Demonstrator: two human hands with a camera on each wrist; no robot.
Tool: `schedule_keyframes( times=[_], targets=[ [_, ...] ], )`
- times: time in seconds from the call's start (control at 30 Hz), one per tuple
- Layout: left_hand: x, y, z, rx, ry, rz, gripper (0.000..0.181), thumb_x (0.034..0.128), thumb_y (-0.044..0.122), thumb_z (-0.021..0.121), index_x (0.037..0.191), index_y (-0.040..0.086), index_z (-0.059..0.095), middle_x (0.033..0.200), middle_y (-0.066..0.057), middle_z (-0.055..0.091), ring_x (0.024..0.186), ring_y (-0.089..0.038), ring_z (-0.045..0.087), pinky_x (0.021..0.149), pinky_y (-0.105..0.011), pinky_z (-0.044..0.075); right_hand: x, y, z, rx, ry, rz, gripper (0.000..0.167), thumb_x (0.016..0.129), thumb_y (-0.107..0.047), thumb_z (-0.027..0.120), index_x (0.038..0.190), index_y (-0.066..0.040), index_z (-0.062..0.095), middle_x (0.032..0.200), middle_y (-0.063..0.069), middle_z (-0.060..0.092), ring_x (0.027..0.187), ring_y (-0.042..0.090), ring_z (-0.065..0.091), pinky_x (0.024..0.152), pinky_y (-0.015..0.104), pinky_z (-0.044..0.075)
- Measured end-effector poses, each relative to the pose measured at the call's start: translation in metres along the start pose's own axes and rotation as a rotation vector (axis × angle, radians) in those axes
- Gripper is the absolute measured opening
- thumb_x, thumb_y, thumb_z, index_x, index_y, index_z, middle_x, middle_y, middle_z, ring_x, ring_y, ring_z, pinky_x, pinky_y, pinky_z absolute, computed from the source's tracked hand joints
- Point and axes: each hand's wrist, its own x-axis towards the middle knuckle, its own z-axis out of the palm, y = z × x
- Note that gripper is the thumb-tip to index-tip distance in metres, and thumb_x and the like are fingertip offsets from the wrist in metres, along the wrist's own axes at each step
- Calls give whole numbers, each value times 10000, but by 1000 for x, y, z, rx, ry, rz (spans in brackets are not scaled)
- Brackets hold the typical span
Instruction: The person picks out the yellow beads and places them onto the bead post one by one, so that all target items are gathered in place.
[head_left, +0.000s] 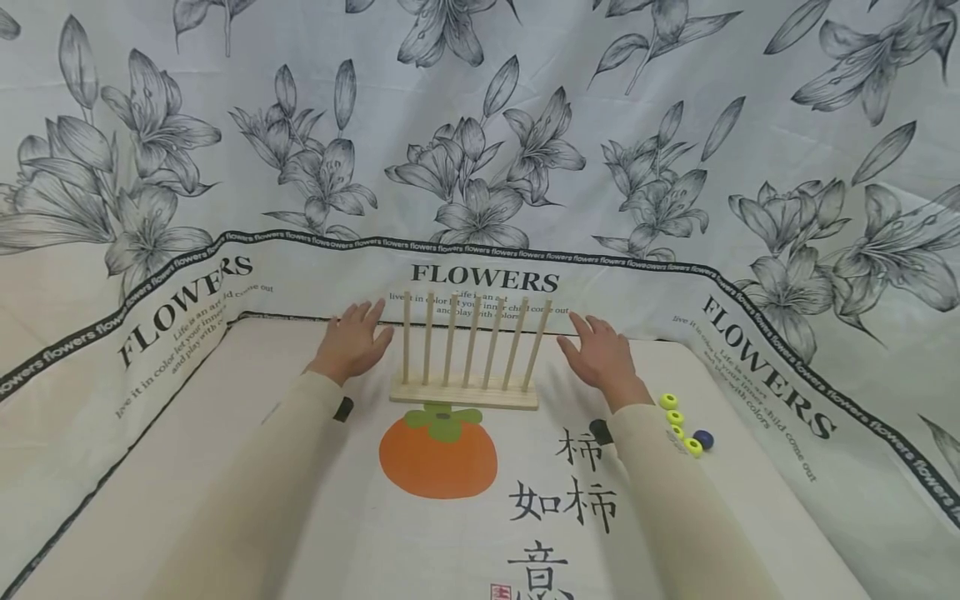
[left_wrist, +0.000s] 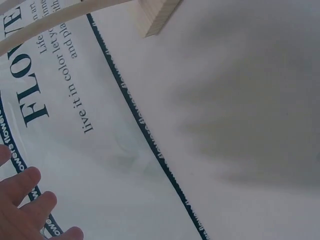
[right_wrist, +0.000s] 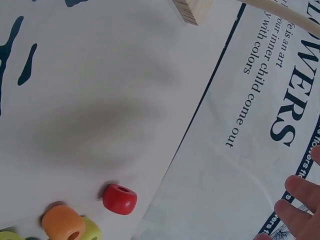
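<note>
Centrally, wooden rack (head_left: 465,397): stands with seven upright rods at the middle of the head frame, its base just above the orange persimmon print (head_left: 438,460).
Left hand (head_left: 351,340): just left of the rack, fingers extended and released.
Right hand (head_left: 600,357): right of the rack, fingers likewise straight and free.
Yellow beads (head_left: 676,417): right side of the head frame, beside a dark blue bead (head_left: 703,438).
Red bead (right_wrist: 120,201): bottom of the right wrist frame, near an orange bead (right_wrist: 62,221).

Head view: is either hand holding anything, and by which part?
Nothing is held: the left hand and right hand are open, one each side of the wooden peg rack, neither touching it.
</note>
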Motion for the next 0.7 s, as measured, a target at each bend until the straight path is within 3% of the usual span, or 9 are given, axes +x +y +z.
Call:
schedule_keyframes(
  times=[0.33, 0.7],
  targets=[
    [-4, 0, 10, -47, 13, 11, 633, 1028, 408, 286, 1553, 75, 163, 1553, -222, 292, 1436, -405, 269, 1152, -596, 219, -12, 6, -4, 65, 13, -21, 637, 1013, -440, 367, 1533, -93, 243, 1540, 255, 272, 1411, 442, 279, 1122, 598, 273],
    [-9, 1, 26, -149, 15, -6, 653, 1006, 394, 349, 1549, 72, 180, 1555, -216, 293, 1425, -398, 299, 1161, -541, 251, -23, 15, -3, 136, -7, 30, 648, 1012, -460, 365, 1543, -117, 220, 1573, 224, 218, 1436, 431, 230, 1144, 593, 234]
  ],
)
